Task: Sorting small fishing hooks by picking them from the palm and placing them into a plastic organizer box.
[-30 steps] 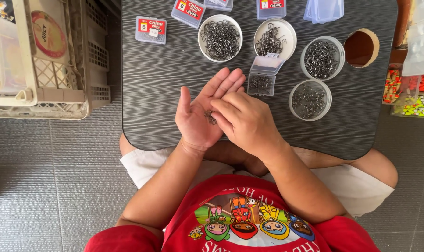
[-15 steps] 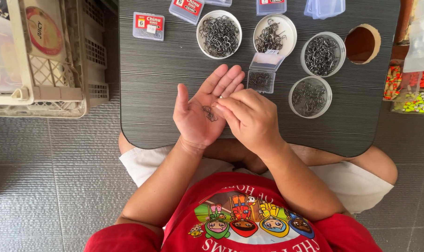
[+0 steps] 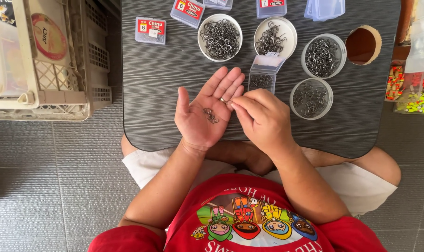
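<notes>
Hooks (image 3: 211, 115), a small dark tangle too fine to count, lie in the palm of the left hand (image 3: 207, 112), which is held flat and face up over the dark surface (image 3: 156, 88) with its grip spread. The right hand (image 3: 263, 119) sits just beside it, fingertips (image 3: 234, 101) pinched together at the left fingers; whether they hold a hook cannot be told. A small clear box (image 3: 261, 80) stands open behind, partly hidden by the fingers.

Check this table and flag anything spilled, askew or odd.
Nothing is spilled: the hooks sit in their round bowls. One small clear box stands open by the right hand, and a few hooks lie in the open left hand.
</notes>
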